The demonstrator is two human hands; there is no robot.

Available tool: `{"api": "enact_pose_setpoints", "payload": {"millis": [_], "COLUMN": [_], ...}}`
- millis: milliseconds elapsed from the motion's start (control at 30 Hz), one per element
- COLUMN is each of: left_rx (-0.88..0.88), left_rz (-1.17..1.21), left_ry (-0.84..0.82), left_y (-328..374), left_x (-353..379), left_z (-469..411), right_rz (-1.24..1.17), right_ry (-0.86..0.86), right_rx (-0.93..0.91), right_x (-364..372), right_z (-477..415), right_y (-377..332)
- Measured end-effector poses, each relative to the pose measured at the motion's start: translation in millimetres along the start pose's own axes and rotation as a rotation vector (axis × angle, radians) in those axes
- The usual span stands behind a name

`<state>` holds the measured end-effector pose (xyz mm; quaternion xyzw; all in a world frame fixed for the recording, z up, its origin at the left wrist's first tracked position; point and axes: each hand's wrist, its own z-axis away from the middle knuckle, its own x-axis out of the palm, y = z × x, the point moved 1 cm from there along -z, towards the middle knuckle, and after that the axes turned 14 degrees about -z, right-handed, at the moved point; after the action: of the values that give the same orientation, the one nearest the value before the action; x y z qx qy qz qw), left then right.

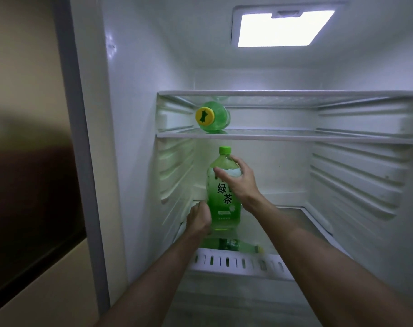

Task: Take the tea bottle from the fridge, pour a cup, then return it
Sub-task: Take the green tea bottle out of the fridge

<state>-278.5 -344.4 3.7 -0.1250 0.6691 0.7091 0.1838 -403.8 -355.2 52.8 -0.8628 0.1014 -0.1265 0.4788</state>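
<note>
Fridge (139, 114) open, interior light on. Tea bottle (222, 199) stands upright on the lower glass shelf (295, 215), left of centre, green cap on, liquid level near the shoulder. Right hand (238, 180) is wrapped around the upper body of the bottle, fingers (220, 173) across the front just above the label, thumb near the neck: a closed grip on the bottle. Left hand (199, 217) sits at the bottle's lower left, fingers curled against or just beside its base; cannot tell whether it actually bears on the plastic or only steadies. A second green bottle (212, 118) with a yellow cap lies on its side on the shelf above, cap toward the camera, untouched. No cup is in view. Judgement on progress: either the very start (bottle gripped, not yet lifted clear) or the final return; the frame alone does not settle which. The high fill level and sealed cap lean toward the start, with lifting out, pouring and returning all left to do.
</note>
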Motion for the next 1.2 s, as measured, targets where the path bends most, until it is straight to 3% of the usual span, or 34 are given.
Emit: {"api": "enact_pose_setpoints", "payload": {"millis": [200,367,700,1200], "left_rx": [-0.113,-0.116,0.021,-0.104], "left_rz": [0.373,0.510,0.456,0.427], "left_ry": [-0.135,-0.182,-0.259,-0.318], "left_y": [10.7,11.9,6.5,2.6], "left_x": [-8.2,-12.5,-15.6,-38.9], "left_z": [21.0,30.3,59.9,116.5], "right_rz": [0.018,0.034,0.056,0.112], "right_ry": [0.036,0.049,0.091,0.146], "right_rx": [-0.030,-0.054,-0.076,-0.037], "right_x": [2.3,2.2,-1.9,-1.6], "right_z": [-0.5,11.7,39.4,98.2], "right_y": [-14.8,-23.3,-46.1,-86.6]}}
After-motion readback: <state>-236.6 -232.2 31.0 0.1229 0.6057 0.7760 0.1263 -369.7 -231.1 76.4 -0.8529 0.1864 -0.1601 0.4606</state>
